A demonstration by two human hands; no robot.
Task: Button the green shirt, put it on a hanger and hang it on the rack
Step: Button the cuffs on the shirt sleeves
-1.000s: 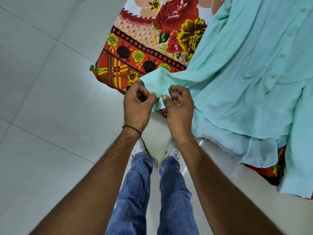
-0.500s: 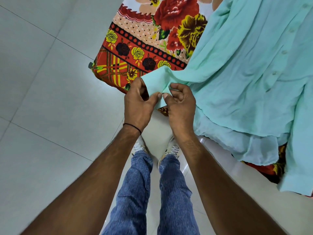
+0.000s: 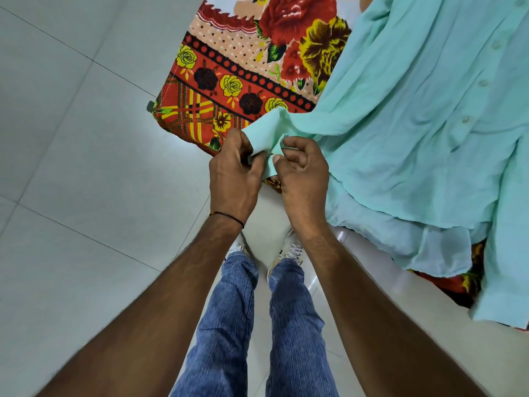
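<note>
2 thumbs [image 3: 279, 159] have parted, yet left hand [image 3: 233, 179] and right hand [image 3: 303, 176] fingers [image 3: 289, 141] still pinch the green shirt's [image 3: 415, 124] cuff [image 3: 269, 130] at 12 o'clock; buttoning likely unfinished.

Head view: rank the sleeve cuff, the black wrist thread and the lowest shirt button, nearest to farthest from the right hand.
1. Sleeve cuff: pinched by the right hand.
2. Black wrist thread: to its left, close by.
3. Lowest shirt button: far to its right, on the shirt front.
</note>
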